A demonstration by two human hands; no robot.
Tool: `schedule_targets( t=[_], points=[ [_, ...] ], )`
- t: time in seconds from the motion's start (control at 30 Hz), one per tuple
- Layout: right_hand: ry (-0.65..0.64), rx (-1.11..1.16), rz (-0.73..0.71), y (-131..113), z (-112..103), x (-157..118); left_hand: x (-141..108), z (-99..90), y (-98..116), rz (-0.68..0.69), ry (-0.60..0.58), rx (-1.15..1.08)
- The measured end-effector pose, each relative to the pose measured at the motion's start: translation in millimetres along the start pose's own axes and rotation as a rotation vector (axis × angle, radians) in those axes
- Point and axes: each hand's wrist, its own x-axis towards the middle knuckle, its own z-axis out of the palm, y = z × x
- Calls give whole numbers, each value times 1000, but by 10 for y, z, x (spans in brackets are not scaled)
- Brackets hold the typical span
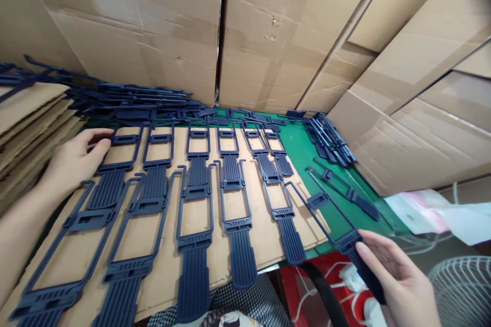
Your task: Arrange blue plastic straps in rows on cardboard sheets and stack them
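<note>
My left hand [79, 156] is at the far left corner of a cardboard sheet [245, 202]. Its thumb and fingertips close on the side bar of a dark blue plastic frame with a ribbed tab [109, 186]. On the right, my right hand [401, 278] pinches a similar plastic frame [347, 240] near its ribbed tab. This frame is tilted, its hooked arms reaching over the sheet's right edge. Between my hands, several like frames lie in two rows, the near row overlapping the far row's tabs. My palms hide parts of both held pieces.
A heap of dark blue plastic pieces [134, 99] lies at the back left, with a smaller pile [332, 138] at the back right on the green surface [293, 143]. Cardboard boxes [268, 25] wall the back. Stacked cardboard sheets [34, 117] stand left; a fan [460, 286] is lower right.
</note>
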Motion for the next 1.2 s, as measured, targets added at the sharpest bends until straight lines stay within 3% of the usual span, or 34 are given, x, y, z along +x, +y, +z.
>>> schedule_targets(
  t=[0.2,0.47,0.73,1.2],
  points=[
    [-3,25,16,-72,106,2,-42,-37,96,-46,2,30],
    [-312,-41,-4,-152,268,-74,-6,-11,16,-14,4,14],
    [-259,-240,-309,-228,382,-47,-4,-20,9,-4,8,33],
    [-251,-454,-479,-322,598,-100,17,9,-47,4,8,27]
  ],
)
